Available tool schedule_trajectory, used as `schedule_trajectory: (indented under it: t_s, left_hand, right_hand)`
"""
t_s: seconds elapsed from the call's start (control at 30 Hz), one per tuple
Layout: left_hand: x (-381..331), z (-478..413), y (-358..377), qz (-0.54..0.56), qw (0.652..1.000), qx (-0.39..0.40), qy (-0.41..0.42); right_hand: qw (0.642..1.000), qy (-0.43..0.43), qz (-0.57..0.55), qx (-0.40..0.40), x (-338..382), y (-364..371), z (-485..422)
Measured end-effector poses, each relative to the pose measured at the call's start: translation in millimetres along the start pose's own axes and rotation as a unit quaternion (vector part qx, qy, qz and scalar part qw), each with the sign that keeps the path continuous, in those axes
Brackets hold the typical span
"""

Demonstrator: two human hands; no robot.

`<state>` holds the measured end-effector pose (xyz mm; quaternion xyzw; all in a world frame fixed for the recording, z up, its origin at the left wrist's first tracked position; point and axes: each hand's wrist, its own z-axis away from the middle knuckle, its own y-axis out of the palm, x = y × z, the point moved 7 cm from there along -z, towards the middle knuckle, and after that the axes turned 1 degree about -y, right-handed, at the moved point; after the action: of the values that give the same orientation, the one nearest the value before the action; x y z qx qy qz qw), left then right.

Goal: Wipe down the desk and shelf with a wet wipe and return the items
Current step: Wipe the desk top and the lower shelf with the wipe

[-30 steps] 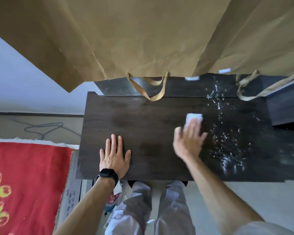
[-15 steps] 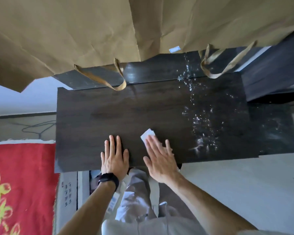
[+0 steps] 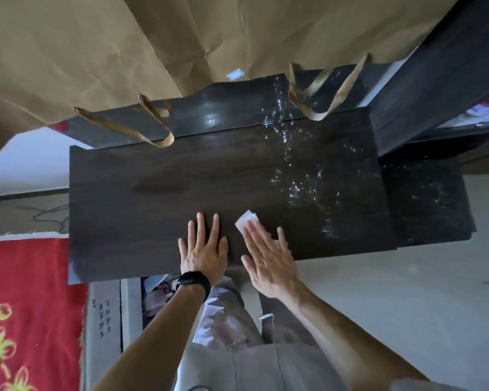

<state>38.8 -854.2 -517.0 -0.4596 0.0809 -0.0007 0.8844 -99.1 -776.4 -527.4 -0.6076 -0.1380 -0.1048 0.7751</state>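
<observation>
While right hand [image 3: 269, 262] presses wet wipe [image 3: 246, 220] flat-fingered; left hand [image 3: 204, 251] flat on desk [image 3: 153, 198]

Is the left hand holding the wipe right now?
No, the left hand lies flat and bare on the desk, while the right hand presses the wipe under straight fingers.

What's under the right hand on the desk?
A white wet wipe, pressed flat on the desk by the right hand. Only one corner shows past the hand; the rest is covered by fingers and palm, so its full extent cannot be seen.
</observation>
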Motion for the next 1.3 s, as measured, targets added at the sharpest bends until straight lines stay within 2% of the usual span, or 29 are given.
schedule_trajectory:
  t_s: [0.03, 0.07, 0.13, 0.2, 0.27, 0.3, 0.33, 0.4, 0.47, 0.5, 0.53, 0.6, 0.67, 0.73, 0.77, 0.8, 0.87, 0.9, 0.93, 0.97, 1.0, 1.1, 1.17, 1.23, 1.3]
  left_hand:
    - [-0.3, 0.5, 0.7, -0.001, 1.000, 0.004, -0.008]
    - [-0.1, 0.5, 0.7, -0.006, 1.000, 0.006, -0.010]
    - [0.9, 0.0, -0.7, -0.024, 1.000, 0.009, -0.005]
    - [2.8, -1.0, -2.1, -0.037, 0.999, 0.014, -0.002]
    - [2.1, -1.3, -3.2, -0.038, 0.999, 0.022, -0.005]
    - [0.6, -0.6, -3.5, -0.035, 0.999, 0.022, -0.007]
    - [-1.1, 0.4, -3.8, -0.033, 0.999, 0.019, -0.009]
    - [-2.7, 1.3, -4.2, -0.030, 0.999, 0.007, -0.014]
    - [-3.0, 1.8, -3.0, -0.025, 0.999, 0.010, -0.020]
    - [-3.1, 1.8, -3.2, -0.023, 0.999, 0.010, -0.022]
    - [-3.3, 1.9, -3.7, -0.022, 0.999, 0.011, -0.022]
    - [-3.2, 2.0, -4.8, -0.022, 0.999, 0.013, -0.023]
    - [-3.1, 1.7, -5.5, -0.021, 0.999, 0.018, -0.027]
    - [-3.0, 1.0, -4.6, -0.009, 0.999, 0.030, -0.030]
    - [-2.3, 1.0, -3.6, -0.004, 0.999, 0.032, -0.032]
    - [-1.5, 1.1, -3.2, -0.001, 0.999, 0.030, -0.033]
    - [-0.1, 0.8, -3.8, 0.003, 0.999, 0.022, -0.033]
    - [0.7, 1.0, -3.3, 0.006, 0.999, 0.021, -0.033]
    - [1.3, 1.1, -3.1, 0.009, 0.999, 0.018, -0.034]
    - [1.5, 1.2, -2.9, 0.010, 0.999, 0.015, -0.034]
    - [1.2, 1.5, -2.5, 0.011, 0.999, 0.014, -0.032]
    - [0.8, 2.5, -0.8, 0.018, 0.999, 0.009, -0.032]
    - [1.3, 2.2, -0.7, 0.022, 0.999, 0.008, -0.032]
    - [1.5, 2.0, -0.9, 0.021, 0.999, 0.008, -0.031]
    - [1.4, 2.2, -1.4, 0.019, 0.999, 0.010, -0.030]
  right_hand:
    - [1.000, -0.009, 0.007, 0.000, -12.3, -4.7, 2.8]
    - [1.000, 0.020, 0.012, -0.009, -38.3, -11.5, 6.7]
    - [0.991, 0.130, 0.031, -0.029, -104.3, -26.0, 22.6]
    - [0.967, 0.252, 0.020, -0.042, -163.9, -42.1, 41.5]
    - [0.942, 0.328, -0.010, -0.068, -177.3, -49.5, 47.0]
    - [0.939, 0.333, -0.011, -0.082, -164.0, -49.2, 41.5]
    - [0.949, 0.302, -0.010, -0.086, -139.4, -44.7, 33.1]
    - [0.989, 0.138, -0.005, -0.055, -69.8, -23.4, 13.8]
    - [1.000, -0.019, 0.018, -0.011, -31.4, -9.9, 5.2]
    - [0.999, -0.046, 0.025, -0.008, -37.6, -13.8, 1.0]
    - [0.999, -0.032, 0.031, -0.018, -57.8, -19.6, -1.5]
    - [0.994, 0.087, 0.048, -0.037, -118.0, -37.1, -4.0]
    - [0.966, 0.246, 0.025, -0.070, -170.8, -56.2, -0.7]
    - [0.938, 0.332, -0.008, -0.102, -169.4, -63.8, -4.8]
    - [0.943, 0.317, -0.007, -0.104, -148.4, -59.6, -11.7]
    - [0.962, 0.259, -0.003, -0.090, -117.8, -49.9, -19.5]
    - [0.998, 0.061, 0.017, -0.029, -50.6, -23.8, -29.0]
    - [0.999, -0.016, 0.031, -0.002, -33.8, -17.1, -29.8]
    - [0.998, -0.050, 0.042, 0.008, -36.6, -17.2, -33.4]
    - [0.998, -0.036, 0.047, -0.001, -54.7, -22.5, -38.0]
    - [0.998, 0.018, 0.048, -0.021, -81.8, -31.0, -40.5]
    - [0.972, 0.223, 0.027, -0.064, -166.1, -59.7, -35.8]
    - [0.956, 0.282, 0.000, -0.080, -170.0, -64.4, -35.2]
    - [0.969, 0.232, 0.005, -0.084, -124.0, -56.3, -41.8]
    - [0.996, 0.081, 0.014, -0.039, -54.8, -31.2, -45.8]
